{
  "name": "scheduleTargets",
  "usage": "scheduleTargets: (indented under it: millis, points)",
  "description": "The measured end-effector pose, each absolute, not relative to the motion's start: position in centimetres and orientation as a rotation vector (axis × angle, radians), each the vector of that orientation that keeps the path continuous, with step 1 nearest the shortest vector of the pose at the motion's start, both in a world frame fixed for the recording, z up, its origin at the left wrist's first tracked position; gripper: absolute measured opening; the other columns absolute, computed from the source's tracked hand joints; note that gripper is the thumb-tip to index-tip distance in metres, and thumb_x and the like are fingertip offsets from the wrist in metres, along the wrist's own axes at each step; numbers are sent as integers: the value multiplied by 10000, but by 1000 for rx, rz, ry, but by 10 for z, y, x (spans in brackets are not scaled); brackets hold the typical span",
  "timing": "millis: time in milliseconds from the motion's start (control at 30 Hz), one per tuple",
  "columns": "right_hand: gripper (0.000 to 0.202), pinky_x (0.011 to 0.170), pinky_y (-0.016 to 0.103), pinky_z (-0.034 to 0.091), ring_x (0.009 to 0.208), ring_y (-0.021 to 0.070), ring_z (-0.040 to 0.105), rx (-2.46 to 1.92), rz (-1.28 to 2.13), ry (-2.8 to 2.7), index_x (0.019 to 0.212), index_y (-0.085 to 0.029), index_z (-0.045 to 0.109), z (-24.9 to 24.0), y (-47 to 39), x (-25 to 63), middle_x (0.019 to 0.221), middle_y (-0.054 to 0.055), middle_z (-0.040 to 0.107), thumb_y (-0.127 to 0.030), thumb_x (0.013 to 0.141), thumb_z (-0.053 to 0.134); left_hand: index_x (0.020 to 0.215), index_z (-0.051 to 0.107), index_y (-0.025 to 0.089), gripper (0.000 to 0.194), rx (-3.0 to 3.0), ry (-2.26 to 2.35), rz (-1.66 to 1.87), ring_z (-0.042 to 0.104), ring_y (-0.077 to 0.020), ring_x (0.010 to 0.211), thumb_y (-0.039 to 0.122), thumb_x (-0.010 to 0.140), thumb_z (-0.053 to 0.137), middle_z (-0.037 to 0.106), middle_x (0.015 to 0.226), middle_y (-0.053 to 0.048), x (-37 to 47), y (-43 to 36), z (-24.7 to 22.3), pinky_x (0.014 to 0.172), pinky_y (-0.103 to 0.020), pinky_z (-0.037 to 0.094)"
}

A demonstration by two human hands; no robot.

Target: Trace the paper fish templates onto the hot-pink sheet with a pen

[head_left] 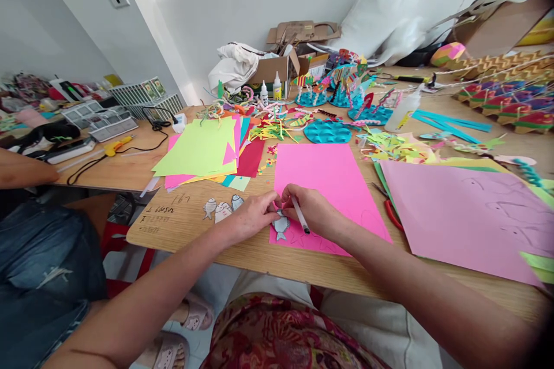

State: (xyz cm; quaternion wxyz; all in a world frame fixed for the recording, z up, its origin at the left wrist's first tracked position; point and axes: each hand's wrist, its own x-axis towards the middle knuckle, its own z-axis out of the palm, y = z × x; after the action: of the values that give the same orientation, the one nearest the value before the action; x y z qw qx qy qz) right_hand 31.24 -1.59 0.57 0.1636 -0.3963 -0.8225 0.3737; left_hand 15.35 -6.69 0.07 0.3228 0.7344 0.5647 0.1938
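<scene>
1. Sitting well to the left of the bright pink sheet (320,170), a co-worker in ripped blue jeans (47,259) shows only in part.
2. Left of the pink sheet, a yellow glue gun (119,145) lies on the tabletop with its black cable.
3. Nearer the pink sheet's left side, a lime-green sheet (197,147) tops a fanned pile of coloured paper.
4. Between the pink sheet and handwriting on the wood, several paper fish cutouts (223,211) lie bunched together.
5. At the pink sheet's left edge, the left hand (259,210) has a narrow pinch, thumb and fingertips closed on the head end of a grey-blue fish cutout (281,225).
6. That fish is over the pink sheet's near left corner, tail toward the person; whether it lies flat, I cannot tell.
7. Over the pink sheet, the right hand (309,210) grips a pen (300,214), its fingertips beside the fish's head end.
8. Just beyond the pink sheet's far edge sits a turquoise scalloped disc (328,131).
9. Right of the pink sheet are a red-handled tool (393,216) and a pale pink sheet (459,213) bearing drawn outlines.
</scene>
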Motion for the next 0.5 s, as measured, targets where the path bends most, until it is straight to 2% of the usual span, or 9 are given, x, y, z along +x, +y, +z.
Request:
scheduleTargets:
  millis: [200,367,500]
  points:
    - [147,509,198,372,552,110,526,-1109,1085,-2368,770,-175,518,-1,-12,311,632,-19,600,-91,663,574,887,509,182,104,2001,1515,437,533,-117,667,138,793,504,581,717,41,153,-66,3,603,-204,386]
    - [147,490,188,355,523,99,495,-1098,1111,-2392,760,-176,510,0,-11,310,581,-41,555,-79,662,562,865,531,174,86,2096,1584,380,513,-124,652,122,806,498,548,687,38,153,-70,11,608,-221,372]
    - [151,482,184,339,518,98,486,-1097,1101,-2408,762,-177,512,2,-11,310,555,-49,526,-70,665,558,835,560,167,121,2264,1617,370,527,-142,758,115,848,451,573,794,2,153,-88,15,689,-248,394]
